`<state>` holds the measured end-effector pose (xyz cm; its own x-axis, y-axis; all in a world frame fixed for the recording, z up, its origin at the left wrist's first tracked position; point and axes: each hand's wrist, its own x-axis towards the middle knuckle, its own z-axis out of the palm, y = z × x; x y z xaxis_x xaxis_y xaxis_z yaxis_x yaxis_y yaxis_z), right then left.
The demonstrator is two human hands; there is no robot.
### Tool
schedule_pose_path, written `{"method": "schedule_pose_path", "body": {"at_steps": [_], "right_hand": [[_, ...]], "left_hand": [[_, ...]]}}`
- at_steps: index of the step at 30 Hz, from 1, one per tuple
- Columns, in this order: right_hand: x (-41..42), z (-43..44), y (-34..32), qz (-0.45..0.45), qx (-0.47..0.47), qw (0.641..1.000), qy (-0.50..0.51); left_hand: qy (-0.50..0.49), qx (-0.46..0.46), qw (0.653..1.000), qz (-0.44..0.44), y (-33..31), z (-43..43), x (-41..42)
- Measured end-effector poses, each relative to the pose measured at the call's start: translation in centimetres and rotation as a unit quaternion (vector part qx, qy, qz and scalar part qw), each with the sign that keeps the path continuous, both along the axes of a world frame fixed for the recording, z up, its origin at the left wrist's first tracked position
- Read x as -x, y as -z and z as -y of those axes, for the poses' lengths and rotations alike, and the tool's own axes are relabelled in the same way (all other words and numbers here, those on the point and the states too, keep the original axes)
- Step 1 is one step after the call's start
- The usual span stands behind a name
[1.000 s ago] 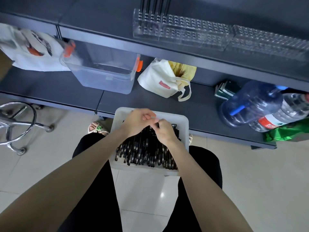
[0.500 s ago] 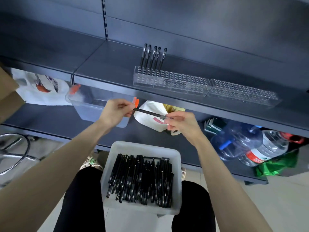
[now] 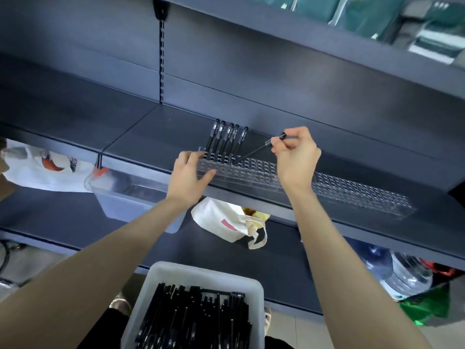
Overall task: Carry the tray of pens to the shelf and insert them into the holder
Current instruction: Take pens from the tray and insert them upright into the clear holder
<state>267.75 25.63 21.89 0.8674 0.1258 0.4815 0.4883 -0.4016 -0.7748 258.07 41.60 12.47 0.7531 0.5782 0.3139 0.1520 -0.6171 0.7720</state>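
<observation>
Dark grey shelves fill the wall, and the middle shelf point(image 3: 156, 137) has a long clear holder point(image 3: 251, 172) full of little round holes sitting along its front edge. Five pens point(image 3: 227, 139) stand up in the back row near the holder's left end. A second holder point(image 3: 364, 197) lies just beside the first, further along the front edge to the right, with nothing in it.

The right hand point(image 3: 297, 154) pinches one black pen point(image 3: 254, 152) near its top end, with the fingers curled round it. This pen is tipped over, not straight up. Its long body slants from the fingers down and to the left, and its point is at the holes just to the right of the five standing pens. I cannot tell if the point is inside a hole yet. To go in, I think the pen must be stood up straighter and then pushed down.

The left hand point(image 3: 188, 172) holds the left end of the holder, thumb on the front wall and fingers over the top, so it will not slide.

Down low, near the person's legs, a white tray point(image 3: 201, 269) holds a big pile of black pens point(image 3: 196, 318). Most of the job is not done.

On the lower shelf sit a white bag point(image 3: 221, 222) and a clear tub point(image 3: 130, 197).
</observation>
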Motion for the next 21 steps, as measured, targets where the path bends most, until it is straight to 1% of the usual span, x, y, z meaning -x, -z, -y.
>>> {"method": "schedule_pose_path", "body": {"at_steps": [2,4,7,14,21], "right_hand": [[-1.2,-0.7,-0.5,0.034,0.026,0.999,0.009],[-2.1,-1.2,-0.7,0.059,0.047,0.997,0.009],[-2.9,-1.8,-0.5,0.075,0.091,0.993,0.002],[-3.5,-3.0,0.5,0.084,0.148,0.985,-0.017],[-4.2,-4.0,0.9,0.054,0.18,0.981,-0.054]], "left_hand": [[-0.012,-0.005,1.0,-0.02,0.4,-0.8,-1.2],[-0.002,0.017,0.999,-0.041,0.8,-1.5,-2.1],[0.014,0.039,0.997,-0.06,1.7,-2.1,-2.7],[-0.013,0.042,0.999,-0.008,3.2,-2.6,-3.0],[-0.022,0.05,0.999,0.001,3.5,-2.7,-3.1]]}}
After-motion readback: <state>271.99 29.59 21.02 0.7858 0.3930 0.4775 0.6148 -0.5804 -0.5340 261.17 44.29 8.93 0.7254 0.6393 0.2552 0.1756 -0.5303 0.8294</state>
